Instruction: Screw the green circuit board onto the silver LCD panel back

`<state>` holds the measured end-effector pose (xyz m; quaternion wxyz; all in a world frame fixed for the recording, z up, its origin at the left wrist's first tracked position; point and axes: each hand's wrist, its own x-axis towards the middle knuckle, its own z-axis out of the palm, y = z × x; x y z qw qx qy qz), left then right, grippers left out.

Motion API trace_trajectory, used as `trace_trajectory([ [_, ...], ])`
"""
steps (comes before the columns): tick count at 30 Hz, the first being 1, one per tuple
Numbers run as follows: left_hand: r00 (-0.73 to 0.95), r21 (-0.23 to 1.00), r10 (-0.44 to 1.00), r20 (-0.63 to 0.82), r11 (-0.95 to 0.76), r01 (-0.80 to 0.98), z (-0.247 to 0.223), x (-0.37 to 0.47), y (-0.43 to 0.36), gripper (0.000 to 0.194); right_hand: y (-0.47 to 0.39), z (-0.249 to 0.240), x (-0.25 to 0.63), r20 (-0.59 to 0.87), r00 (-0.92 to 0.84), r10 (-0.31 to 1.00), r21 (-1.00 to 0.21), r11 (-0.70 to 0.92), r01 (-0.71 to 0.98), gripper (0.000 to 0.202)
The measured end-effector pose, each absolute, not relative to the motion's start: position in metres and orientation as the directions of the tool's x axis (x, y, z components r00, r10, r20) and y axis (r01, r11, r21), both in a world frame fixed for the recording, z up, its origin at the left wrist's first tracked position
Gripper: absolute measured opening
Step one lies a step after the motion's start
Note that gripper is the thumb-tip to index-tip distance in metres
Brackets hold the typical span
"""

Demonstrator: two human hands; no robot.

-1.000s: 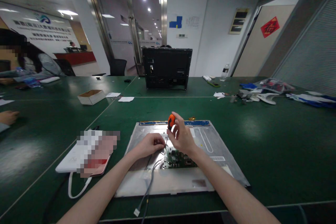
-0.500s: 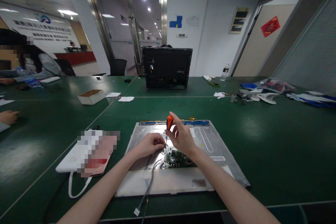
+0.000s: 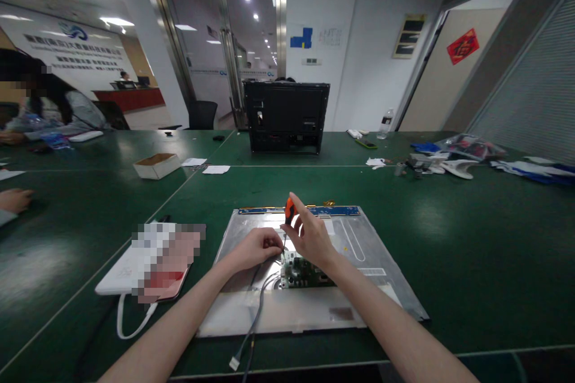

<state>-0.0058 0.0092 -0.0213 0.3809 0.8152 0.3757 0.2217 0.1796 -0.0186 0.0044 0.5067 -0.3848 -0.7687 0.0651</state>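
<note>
A screwdriver (image 3: 290, 209) with an orange and black handle stands nearly upright in my right hand (image 3: 313, 239). A fingertip rests on the handle's top, while other fingers close around its lower part. Its shaft points down at the upper left corner of a green circuit board (image 3: 296, 275). Beside the shaft's tip, my left hand (image 3: 255, 248) is pinched closed; what its fingertips hold is too small to make out. The board lies on the back of a flat silver display panel (image 3: 381, 296), partly behind my right wrist. Grey cables (image 3: 259, 308) trail from the board over the panel's front edge.
Left of the panel are a white box-like device (image 3: 121, 269) and a pink phone (image 3: 173, 287) with a white cable. A black monitor housing (image 3: 287, 114) stands at the back, an open carton (image 3: 157, 167) to its left. Another person's hand (image 3: 15, 199) rests at far left.
My right index finger and the screwdriver handle have shifted very slightly. My left hand, the board and the panel look unmoved.
</note>
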Motion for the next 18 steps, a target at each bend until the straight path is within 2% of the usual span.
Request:
trace_trajectory([
  [5, 0.611, 0.785, 0.789, 0.064, -0.418, 0.457, -0.0215, -0.0056, 0.0092, 0.009, -0.0195, 0.0037, 0.1794, 0.702, -0.171, 0.692, -0.541, 0.673, 0.504, 0.072],
  [18, 0.619, 0.757, 0.781, 0.081, -0.452, 0.472, -0.0208, -0.0061, 0.0097, 0.009, -0.0170, 0.0047, 0.1802, 0.755, -0.168, 0.634, -0.479, 0.707, 0.520, 0.061],
])
